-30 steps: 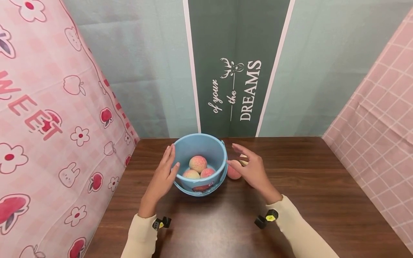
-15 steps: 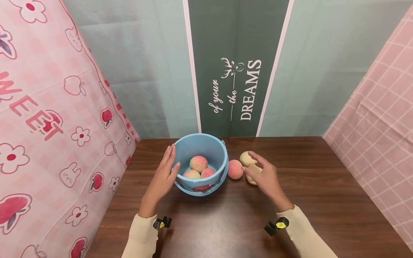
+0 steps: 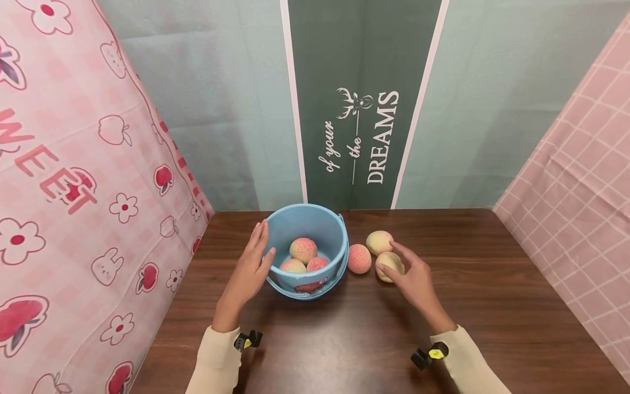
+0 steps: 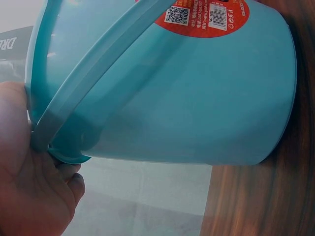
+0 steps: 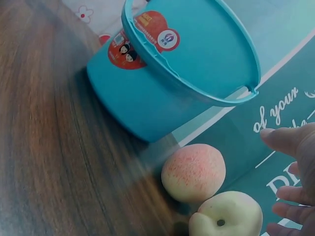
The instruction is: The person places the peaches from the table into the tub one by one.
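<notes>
A light blue bucket stands on the table with several peaches visible inside. My left hand rests against the bucket's left rim, its fingers fairly straight, beside the handle's joint in the left wrist view. Right of the bucket lie a pink peach, a pale peach behind, and another pale peach nearer the front. Over that nearer peach hovers my right hand, thumb and fingers spread. The right wrist view shows a gap between this hand and the pale peach with a dark hole.
The dark wooden table runs up to a green and grey-blue cloth at the back. A pink patterned cloth hangs at the left, and a pink checked one at the right. The bucket's handle hangs down toward the front.
My right hand has moved right and toward the front, away from the bucket's rim, uncovering the peaches beside it. The left hand and the bucket have stayed in place.
</notes>
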`<state>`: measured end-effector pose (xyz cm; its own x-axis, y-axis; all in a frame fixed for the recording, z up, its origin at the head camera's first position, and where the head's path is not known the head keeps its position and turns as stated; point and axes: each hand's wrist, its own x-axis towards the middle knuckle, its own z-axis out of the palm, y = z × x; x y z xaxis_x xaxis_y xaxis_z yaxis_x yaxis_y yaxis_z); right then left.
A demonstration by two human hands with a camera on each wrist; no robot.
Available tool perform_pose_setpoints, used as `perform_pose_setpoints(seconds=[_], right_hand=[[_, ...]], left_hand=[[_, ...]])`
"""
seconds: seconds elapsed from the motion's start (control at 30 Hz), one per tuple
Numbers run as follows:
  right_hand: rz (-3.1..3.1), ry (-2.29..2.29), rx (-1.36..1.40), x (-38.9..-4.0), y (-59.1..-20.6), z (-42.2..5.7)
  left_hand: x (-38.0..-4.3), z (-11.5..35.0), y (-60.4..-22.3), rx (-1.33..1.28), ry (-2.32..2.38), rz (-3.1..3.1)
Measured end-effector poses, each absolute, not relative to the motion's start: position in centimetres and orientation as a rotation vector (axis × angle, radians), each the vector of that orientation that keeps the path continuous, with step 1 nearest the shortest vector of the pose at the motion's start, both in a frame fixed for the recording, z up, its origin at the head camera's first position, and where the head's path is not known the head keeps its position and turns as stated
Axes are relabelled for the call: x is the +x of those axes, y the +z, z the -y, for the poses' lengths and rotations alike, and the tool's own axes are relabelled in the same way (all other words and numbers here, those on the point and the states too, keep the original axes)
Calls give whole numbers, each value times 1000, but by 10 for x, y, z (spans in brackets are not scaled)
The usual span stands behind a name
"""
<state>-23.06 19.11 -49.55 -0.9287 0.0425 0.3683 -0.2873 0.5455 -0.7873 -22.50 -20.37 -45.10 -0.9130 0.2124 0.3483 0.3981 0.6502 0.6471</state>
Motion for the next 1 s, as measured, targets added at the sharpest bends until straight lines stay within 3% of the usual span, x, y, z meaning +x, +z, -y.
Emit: perform_pose_setpoints(seconds=[1.0], right_hand=[[2473, 1337, 156, -224, -522, -206]], left_hand=[[-225, 203, -451, -488, -1124, 2628]])
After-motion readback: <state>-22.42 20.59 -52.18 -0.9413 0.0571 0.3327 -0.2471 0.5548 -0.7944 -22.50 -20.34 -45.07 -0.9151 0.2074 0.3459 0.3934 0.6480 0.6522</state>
